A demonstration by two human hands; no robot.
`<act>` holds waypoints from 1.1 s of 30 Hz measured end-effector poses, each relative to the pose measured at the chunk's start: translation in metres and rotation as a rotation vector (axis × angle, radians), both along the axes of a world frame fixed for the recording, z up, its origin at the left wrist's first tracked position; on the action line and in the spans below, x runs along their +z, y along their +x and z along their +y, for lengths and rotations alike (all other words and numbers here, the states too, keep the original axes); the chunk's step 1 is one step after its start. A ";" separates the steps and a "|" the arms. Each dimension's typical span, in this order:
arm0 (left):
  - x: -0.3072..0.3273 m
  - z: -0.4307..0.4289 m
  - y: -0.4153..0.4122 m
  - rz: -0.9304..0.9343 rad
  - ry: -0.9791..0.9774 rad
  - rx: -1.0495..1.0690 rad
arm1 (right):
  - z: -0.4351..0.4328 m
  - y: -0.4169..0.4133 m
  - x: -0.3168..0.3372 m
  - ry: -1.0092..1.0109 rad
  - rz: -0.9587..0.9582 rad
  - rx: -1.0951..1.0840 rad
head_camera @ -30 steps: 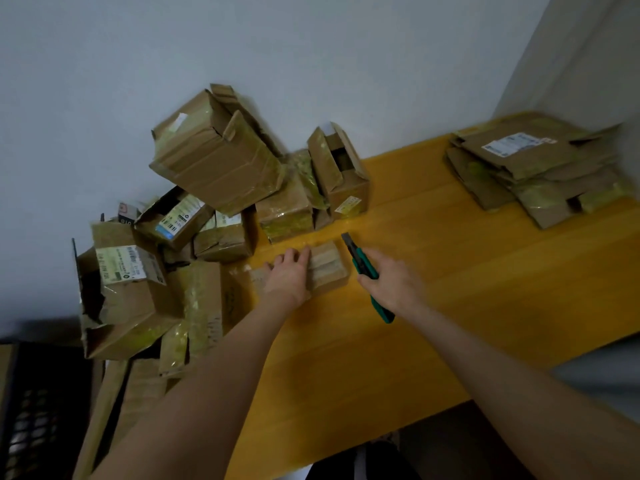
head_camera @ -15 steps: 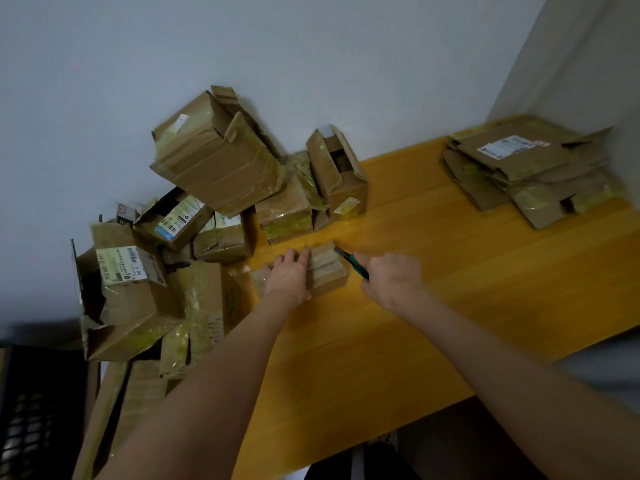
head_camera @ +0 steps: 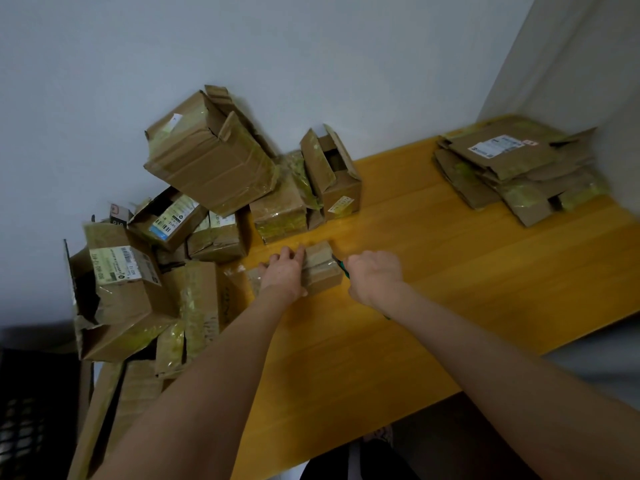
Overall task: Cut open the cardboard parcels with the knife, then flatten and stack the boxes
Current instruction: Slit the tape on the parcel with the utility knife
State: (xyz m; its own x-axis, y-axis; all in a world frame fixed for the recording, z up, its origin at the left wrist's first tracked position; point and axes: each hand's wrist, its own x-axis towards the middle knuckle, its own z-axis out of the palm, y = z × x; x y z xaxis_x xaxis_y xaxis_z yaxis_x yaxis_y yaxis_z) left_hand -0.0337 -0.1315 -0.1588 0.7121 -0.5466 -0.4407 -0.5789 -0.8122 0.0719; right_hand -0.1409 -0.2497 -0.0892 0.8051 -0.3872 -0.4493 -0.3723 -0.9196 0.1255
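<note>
Your left hand point(head_camera: 284, 276) lies flat, steadying the light, crushable parcel point(head_camera: 322, 268); your right hand point(head_camera: 375, 278) seemingly grips the knife point(head_camera: 342, 266).

Two hands point(head_camera: 282, 275) point(head_camera: 375, 275), one knife point(head_camera: 343, 266), about ten parcels point(head_camera: 207, 161)

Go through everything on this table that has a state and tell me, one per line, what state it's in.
Small taped brown cardboard parcel: closed, pressed down by left hand.
Green-handled knife: gripped by right hand, tip at parcel's end.
Small upright brown box behind: flaps open.
Large topmost brown box: tilted, flap open.
Far-right brown cardboard stack: flattened.
</note>
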 end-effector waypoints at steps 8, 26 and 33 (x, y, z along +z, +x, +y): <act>0.000 0.002 -0.002 -0.017 0.006 -0.029 | -0.010 -0.016 -0.005 0.253 -0.036 -0.147; 0.011 0.051 -0.035 -0.141 -0.389 0.415 | 0.010 0.019 -0.049 1.043 -0.424 -0.710; 0.015 0.038 -0.028 0.234 -0.774 1.153 | 0.027 0.018 -0.066 1.058 -0.271 -0.813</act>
State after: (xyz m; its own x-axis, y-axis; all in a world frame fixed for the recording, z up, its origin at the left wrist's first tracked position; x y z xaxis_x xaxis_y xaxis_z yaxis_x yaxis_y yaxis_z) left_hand -0.0615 -0.0932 -0.1435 0.8730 0.1299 -0.4702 0.4625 -0.5265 0.7133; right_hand -0.1233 -0.2231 -0.1552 0.6265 -0.3620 -0.6902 -0.7502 -0.0402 -0.6599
